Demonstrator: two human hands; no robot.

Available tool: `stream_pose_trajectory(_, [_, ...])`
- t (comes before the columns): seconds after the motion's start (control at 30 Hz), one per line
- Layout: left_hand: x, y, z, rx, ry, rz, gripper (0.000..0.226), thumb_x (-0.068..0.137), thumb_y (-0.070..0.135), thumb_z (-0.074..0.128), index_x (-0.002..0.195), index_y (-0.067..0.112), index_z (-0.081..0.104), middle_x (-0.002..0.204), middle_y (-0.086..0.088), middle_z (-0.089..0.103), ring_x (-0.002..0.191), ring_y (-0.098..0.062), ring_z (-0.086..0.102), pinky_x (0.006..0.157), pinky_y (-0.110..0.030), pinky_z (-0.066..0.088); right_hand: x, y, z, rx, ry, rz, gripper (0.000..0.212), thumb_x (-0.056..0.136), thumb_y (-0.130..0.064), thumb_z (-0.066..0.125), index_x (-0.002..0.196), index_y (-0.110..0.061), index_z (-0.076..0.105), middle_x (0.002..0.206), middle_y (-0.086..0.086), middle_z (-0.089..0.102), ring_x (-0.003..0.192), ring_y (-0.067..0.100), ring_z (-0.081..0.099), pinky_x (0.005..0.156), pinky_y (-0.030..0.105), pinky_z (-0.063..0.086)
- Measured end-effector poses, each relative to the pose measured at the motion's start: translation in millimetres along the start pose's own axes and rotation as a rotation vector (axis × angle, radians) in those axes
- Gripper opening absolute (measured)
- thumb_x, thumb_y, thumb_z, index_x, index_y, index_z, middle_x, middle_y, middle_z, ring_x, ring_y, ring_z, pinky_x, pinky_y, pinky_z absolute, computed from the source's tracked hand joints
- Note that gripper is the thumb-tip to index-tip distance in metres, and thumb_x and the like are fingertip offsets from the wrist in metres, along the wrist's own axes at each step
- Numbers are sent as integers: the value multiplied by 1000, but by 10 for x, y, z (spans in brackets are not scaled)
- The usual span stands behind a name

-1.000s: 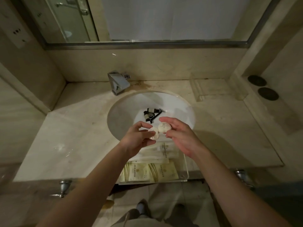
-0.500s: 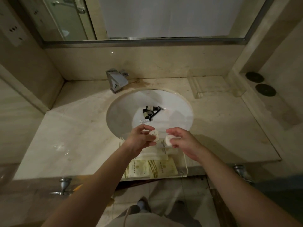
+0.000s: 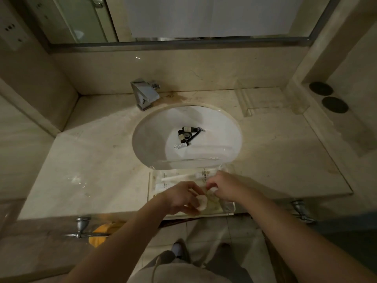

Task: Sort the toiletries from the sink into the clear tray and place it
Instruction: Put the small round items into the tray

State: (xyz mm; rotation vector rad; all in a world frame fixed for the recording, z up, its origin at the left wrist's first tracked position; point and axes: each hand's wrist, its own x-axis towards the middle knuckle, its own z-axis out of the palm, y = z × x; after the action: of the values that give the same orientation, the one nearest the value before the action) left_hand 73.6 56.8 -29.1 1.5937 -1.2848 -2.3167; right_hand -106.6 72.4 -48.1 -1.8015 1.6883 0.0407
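Toiletries: 2 round soaps, 1 pinched in left hand [image 3: 181,198], 1 in right hand [image 3: 226,188], low over tray [image 3: 229,209] overhanging counter edge; a hard press could tip it off.

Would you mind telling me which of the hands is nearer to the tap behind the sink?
Left, narrowly. The left hand is over the clear tray, below the tap; the right hand is further to the tap's right.
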Motion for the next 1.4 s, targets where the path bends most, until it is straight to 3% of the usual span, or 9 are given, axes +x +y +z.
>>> stream_pose_trajectory(0.13, [63, -63, 70, 102, 63, 23, 32, 79, -17, 59, 101, 5, 58, 102, -12, 53, 88, -27, 61, 76, -40, 60, -24, 0, 18, -89, 103, -1, 18, 84, -10, 57, 97, -20, 63, 105, 1, 48, 88, 22, 55, 78, 37, 50])
stream_pose_trajectory(0.3, [93, -131, 125, 167, 130, 116, 28, 78, -15, 62, 95, 7, 58, 89, -9, 55, 71, -22, 60, 71, -37, 59, -17, 82, -40, 31, 172, 51, 16, 82, -8, 60, 88, -22, 57, 94, -3, 47, 86, 19, 53, 75, 33, 48])
stream_pose_trajectory(0.47, [91, -64, 177, 52, 182, 211, 23, 80, -10, 65, 92, 7, 56, 86, -9, 56, 68, -19, 61, 64, -30, 59, -39, 32, -152, 481, -58, 66, 12, 88, -20, 63, 99, -17, 65, 87, 4, 66, 70, 18, 65, 62, 30, 54])
stream_pose_trajectory(0.6, [107, 44, 260, -53, 252, 267, 28, 76, -3, 74, 89, 5, 51, 83, -12, 59, 61, -19, 62, 58, -28, 60, -52, -5, -208, 534, -146, 59, 8, 90, -16, 62, 98, -15, 62, 88, 7, 68, 65, 16, 64, 58, 28, 55])
stream_pose_trajectory(0.83, [105, 84, -11, 691, 253, 136, 42, 64, 8, 85, 83, 13, 48, 89, -2, 56, 62, -14, 60, 46, -19, 51, -119, 45, -229, 300, -310, 107, 19, 88, -10, 63, 107, -8, 61, 87, 5, 67, 69, 19, 68, 64, 27, 57])
stream_pose_trajectory(0.97, [133, -34, -46, 1183, 262, 191, 45, 66, 24, 83, 102, 14, 57, 110, -5, 60, 93, -18, 56, 71, -24, 46, -71, -29, -176, 146, -323, 137, 18, 84, -5, 65, 102, -8, 65, 95, 7, 68, 68, 17, 72, 62, 26, 60])
stream_pose_trajectory(1.2, [167, -142, -38, 1305, 358, 253, 58, 73, 33, 77, 122, 16, 52, 122, -6, 52, 109, -24, 55, 89, -35, 51, -51, -111, -138, -160, -214, 131, 20, 77, -8, 69, 86, -14, 52, 94, 10, 63, 74, 23, 67, 62, 35, 54])
stream_pose_trajectory(1.3, [177, -135, -58, 1327, 344, 246, 61, 71, 36, 78, 122, 17, 52, 122, -6, 53, 110, -23, 55, 91, -35, 52, -32, -135, -153, -217, -244, 127, 21, 77, -9, 70, 87, -14, 53, 97, 10, 64, 76, 24, 69, 68, 36, 57])
stream_pose_trajectory(1.4, [172, -38, -99, 1315, 288, 219, 55, 68, 36, 81, 113, 16, 56, 118, -5, 57, 106, -22, 57, 88, -33, 51, 4, -147, -210, -137, -263, 141, 21, 78, -8, 69, 83, -16, 50, 90, 8, 63, 64, 21, 70, 57, 32, 56])
